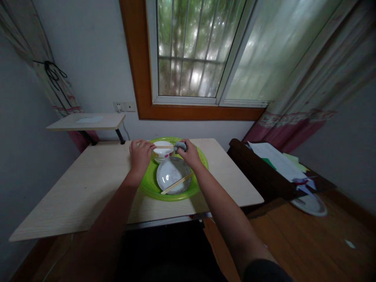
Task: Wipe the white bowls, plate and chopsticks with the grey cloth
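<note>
A pair of wooden chopsticks [164,147] lies level above the green basin [149,178]. My left hand [141,156] is closed on one end of them at the basin's left side. A grey cloth [180,146] is gripped in my right hand [189,153], wrapped about the chopsticks' other end. Below the chopsticks, white bowls with a coloured pattern [163,156] sit stacked in the basin. Nearer to me is a grey-white plate or shallow bowl [172,172], with more chopsticks [176,184] lying across it.
The basin stands on a pale wooden table [96,176]. A small raised shelf [88,122] is at the back left. Behind the table are a wall socket [124,107] and a barred window. Papers [276,156] lie on a dark brown piece of furniture [258,172] at the right.
</note>
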A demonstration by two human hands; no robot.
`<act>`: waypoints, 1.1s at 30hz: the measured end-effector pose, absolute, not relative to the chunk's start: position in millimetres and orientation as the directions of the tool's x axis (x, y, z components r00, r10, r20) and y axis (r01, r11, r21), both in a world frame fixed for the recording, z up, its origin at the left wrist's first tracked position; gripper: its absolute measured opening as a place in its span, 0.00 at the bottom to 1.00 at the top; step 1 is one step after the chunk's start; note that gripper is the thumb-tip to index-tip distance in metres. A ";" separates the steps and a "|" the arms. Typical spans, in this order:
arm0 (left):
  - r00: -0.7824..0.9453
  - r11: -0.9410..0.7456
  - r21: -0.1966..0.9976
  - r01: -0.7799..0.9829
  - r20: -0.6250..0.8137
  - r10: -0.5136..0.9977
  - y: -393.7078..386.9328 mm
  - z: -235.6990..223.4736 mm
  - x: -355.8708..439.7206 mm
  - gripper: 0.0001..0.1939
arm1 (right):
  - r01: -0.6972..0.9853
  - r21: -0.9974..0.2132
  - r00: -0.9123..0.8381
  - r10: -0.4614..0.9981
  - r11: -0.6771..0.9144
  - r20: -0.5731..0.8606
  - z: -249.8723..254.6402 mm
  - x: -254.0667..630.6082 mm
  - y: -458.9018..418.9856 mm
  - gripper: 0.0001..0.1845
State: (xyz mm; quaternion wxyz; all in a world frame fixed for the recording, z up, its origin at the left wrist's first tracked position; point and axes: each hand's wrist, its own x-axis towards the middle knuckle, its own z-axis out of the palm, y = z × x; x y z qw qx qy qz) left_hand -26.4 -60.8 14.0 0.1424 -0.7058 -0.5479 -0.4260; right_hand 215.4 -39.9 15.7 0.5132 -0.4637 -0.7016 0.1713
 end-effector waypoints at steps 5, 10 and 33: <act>0.273 -0.492 0.159 0.856 0.669 0.691 -63.5 12.9 -19.9 0.09 | 0.455 -0.662 -0.162 0.787 0.595 0.596 16.6 210.2 -44.9 0.14; 0.232 -0.452 0.244 0.858 0.602 0.764 -63.1 12.8 -18.7 0.11 | 0.422 -0.670 -0.162 0.778 0.611 0.607 18.3 209.4 -45.0 0.14; 0.307 -0.596 0.286 0.751 0.647 0.698 -52.3 3.5 -21.7 0.19 | 0.534 -0.757 0.091 0.864 0.377 0.495 11.5 221.2 -30.3 0.20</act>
